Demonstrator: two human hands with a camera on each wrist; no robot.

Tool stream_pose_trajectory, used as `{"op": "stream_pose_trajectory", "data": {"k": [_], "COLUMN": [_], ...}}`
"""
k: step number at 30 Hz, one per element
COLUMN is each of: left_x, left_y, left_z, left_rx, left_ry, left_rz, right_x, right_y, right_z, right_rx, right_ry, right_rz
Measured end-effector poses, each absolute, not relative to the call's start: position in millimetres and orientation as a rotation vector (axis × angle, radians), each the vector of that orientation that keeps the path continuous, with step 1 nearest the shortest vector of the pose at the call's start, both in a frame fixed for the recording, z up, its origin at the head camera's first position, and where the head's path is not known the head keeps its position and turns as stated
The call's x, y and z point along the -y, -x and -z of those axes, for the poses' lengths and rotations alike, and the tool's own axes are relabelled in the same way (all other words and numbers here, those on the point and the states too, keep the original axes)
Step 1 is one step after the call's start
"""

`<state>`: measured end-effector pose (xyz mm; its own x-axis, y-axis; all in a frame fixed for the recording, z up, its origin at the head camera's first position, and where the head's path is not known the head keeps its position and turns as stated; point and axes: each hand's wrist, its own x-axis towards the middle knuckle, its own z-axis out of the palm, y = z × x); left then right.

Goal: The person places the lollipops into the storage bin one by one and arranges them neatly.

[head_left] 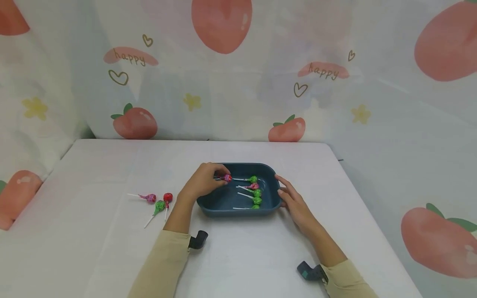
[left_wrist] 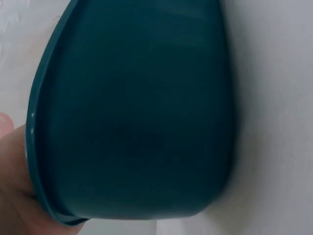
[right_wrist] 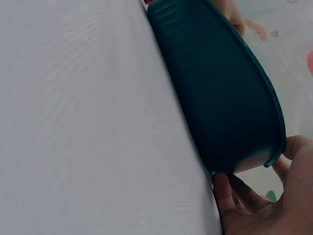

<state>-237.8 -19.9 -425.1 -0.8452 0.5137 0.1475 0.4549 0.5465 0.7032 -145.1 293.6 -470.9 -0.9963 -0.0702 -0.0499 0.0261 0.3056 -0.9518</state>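
A dark blue-green rectangular tray (head_left: 238,213) stands on the table in the head view. My left hand (head_left: 202,181) reaches over its left rim and pinches a lollipop in a pink-red wrapper (head_left: 227,177) above the inside. My right hand (head_left: 299,207) touches the tray's right end from outside, its fingers spread along the rim and wall. Inside on the right lie several lollipops, most with green wrappers (head_left: 257,200) and one pink (head_left: 254,186), heads to the right and sticks to the left. In the left wrist view the tray's wall (left_wrist: 137,112) hides the lollipops.
Left of the tray, a purple lollipop (head_left: 150,198), a green lollipop (head_left: 159,206) and a red lollipop (head_left: 168,197) lie on the white tablecloth (head_left: 93,186). A fruit-printed curtain (head_left: 231,91) hangs behind the table and along its sides.
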Motion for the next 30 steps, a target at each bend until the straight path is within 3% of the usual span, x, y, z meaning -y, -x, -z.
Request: {"op": "stream_pose_trajectory", "data": {"k": [30], "left_x": [-3], "left_y": [247], "left_z": [435], "left_rx": [-2.783], "left_ry": [-0.698], "left_rz": [-1.164], "right_x": [-293], "right_y": [144], "right_z": [469], "right_rx": [-2.478], "right_ry": [0.072], "right_rz": [1.8]}}
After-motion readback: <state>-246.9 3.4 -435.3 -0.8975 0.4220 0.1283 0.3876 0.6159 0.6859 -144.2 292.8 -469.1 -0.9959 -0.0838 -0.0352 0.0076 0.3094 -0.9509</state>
